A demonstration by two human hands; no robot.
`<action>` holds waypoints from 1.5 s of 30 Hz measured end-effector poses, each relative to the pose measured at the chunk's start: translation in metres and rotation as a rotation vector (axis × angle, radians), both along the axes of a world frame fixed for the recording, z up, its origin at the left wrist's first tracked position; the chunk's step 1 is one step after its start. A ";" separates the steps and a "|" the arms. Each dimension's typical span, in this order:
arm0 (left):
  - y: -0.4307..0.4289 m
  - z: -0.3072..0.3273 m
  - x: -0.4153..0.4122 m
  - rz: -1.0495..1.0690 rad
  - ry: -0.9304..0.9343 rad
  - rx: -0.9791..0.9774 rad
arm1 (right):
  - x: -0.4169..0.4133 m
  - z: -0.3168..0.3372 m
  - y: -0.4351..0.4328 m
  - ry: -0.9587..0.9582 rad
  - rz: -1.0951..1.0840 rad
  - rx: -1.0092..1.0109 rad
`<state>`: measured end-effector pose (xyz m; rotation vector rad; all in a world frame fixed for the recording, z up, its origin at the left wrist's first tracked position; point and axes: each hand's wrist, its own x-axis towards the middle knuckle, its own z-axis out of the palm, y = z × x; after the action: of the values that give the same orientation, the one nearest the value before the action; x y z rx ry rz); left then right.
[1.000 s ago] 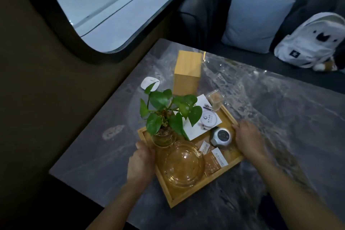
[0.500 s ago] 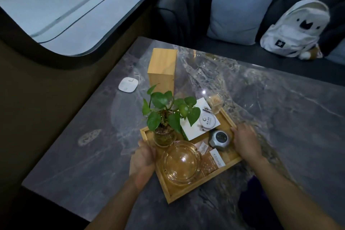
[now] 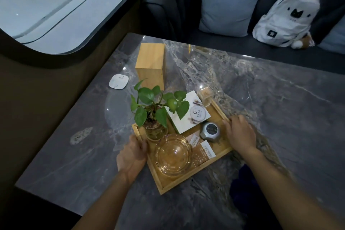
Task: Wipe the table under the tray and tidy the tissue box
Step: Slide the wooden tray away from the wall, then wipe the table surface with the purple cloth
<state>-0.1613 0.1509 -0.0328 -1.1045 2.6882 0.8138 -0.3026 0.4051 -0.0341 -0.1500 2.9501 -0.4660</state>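
Observation:
A wooden tray (image 3: 169,185) sits on the grey marble table (image 3: 270,102). It carries a potted green plant (image 3: 155,110), a glass ashtray (image 3: 173,155), a white card, a small round grey device (image 3: 210,131) and paper packets. My left hand (image 3: 132,155) grips the tray's left rim beside the plant. My right hand (image 3: 239,132) holds the tray's right rim. A tall wooden tissue box (image 3: 151,64) stands on the table just beyond the tray.
A small white square pad (image 3: 119,81) lies left of the tissue box. A dark sofa behind the table holds a grey cushion (image 3: 229,3) and a white backpack (image 3: 287,17). A dark wall with a curved window runs along the left.
The tray has moved away from the tissue box and towards me along the table, with both hands still on its rims. The white pad, once half hidden by the plant, is now exposed.

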 end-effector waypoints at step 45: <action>0.036 -0.028 0.072 -0.199 0.093 -0.082 | 0.175 -0.012 0.083 0.051 0.186 -0.056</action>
<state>-0.0894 0.1873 -0.0609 -0.8150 2.8731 0.7439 -0.1271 0.4877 -0.0458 -0.4451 2.9358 -0.5249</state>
